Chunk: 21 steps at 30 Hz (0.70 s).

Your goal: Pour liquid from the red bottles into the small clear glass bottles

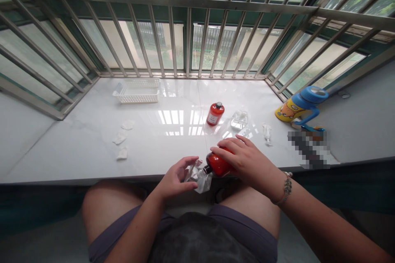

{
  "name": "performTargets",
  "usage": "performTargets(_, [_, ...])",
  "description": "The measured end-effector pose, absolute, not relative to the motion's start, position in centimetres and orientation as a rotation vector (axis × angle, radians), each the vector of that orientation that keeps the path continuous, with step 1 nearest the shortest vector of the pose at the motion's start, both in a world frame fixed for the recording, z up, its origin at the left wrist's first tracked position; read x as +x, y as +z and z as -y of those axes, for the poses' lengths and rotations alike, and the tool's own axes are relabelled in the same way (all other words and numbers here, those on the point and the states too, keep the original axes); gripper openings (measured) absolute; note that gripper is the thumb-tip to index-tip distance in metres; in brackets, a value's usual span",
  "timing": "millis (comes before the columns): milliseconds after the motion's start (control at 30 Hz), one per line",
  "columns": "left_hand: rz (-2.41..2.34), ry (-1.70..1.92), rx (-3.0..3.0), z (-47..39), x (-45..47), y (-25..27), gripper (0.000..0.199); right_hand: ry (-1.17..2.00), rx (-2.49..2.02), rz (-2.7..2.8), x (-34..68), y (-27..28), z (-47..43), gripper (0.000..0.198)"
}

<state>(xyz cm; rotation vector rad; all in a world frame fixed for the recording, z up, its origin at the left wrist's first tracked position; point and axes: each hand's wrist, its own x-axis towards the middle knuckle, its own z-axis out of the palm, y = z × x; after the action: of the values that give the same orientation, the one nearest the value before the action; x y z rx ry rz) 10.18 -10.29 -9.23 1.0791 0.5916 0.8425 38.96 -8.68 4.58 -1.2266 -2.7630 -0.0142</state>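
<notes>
The right hand (243, 158) is tipping a red bottle (218, 164) into the small clear bottle (200, 176) the left hand (175, 178) is holding; filling looks barely begun.

Hands at the near sill edge
Right hand (243, 158) tips an orange bottle (217, 164) into a clear pouch (199, 178) held by the left hand (175, 176).

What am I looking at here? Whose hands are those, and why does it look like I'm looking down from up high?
A person wears a camera on their head, so you see their own knees and hands from above. Their right hand tips a red bottle sideways, its neck touching a small clear container held by the left hand. On the white sill by the window stand another red bottle, a white basket, a blue and yellow cup, and some white pads.
</notes>
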Motion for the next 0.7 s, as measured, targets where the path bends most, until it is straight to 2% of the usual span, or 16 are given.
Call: performTargets(700, [-0.561,0.861,1.063,10.2,10.2,-9.64,0.082,0.016,-1.211,2.768,39.12,4.44,8.53,0.056])
